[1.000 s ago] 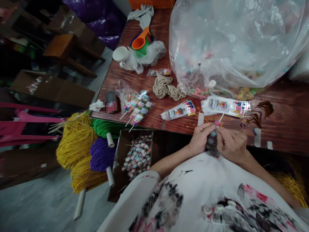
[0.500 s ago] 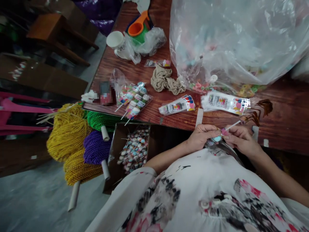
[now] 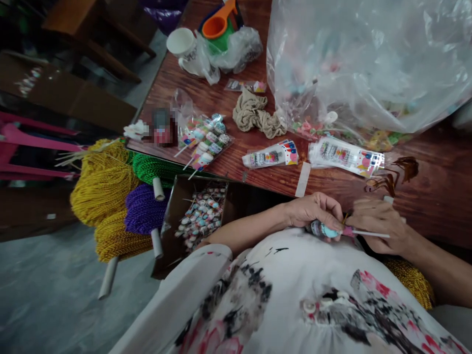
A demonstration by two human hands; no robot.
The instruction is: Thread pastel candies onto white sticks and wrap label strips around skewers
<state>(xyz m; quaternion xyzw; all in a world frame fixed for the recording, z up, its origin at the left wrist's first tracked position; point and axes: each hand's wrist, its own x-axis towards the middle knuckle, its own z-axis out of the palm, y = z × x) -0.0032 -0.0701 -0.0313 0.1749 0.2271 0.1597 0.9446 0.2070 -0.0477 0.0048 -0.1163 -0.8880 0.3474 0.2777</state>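
My left hand (image 3: 312, 212) is closed around a bagged candy stick (image 3: 331, 230), which has round pale-blue and dark patterned pieces. A pink wrapped part and a white stick (image 3: 374, 235) point right from it. My right hand (image 3: 379, 223), slightly blurred, is curled just above the white stick. At its fingertips shows a thin gold twist tie (image 3: 345, 215) by the pink part; its grip is partly hidden. On the table beyond lie several brown-gold twist ties (image 3: 405, 169) and a stack of printed clear bags (image 3: 344, 156).
Bagged candy sticks (image 3: 208, 145) lie at the table's left, near a beige scrunchie (image 3: 252, 112). A big clear plastic bag (image 3: 361, 64) fills the back right. Below the edge stand a carton (image 3: 162, 255) of candy sticks and yellow cord bundles (image 3: 103, 184). A cup (image 3: 181, 43) stands behind.
My right hand has risen from beside the pink part to above the stick, with a gold tie now showing. The stick has swung from up-right to nearly level. The view has shifted slightly.
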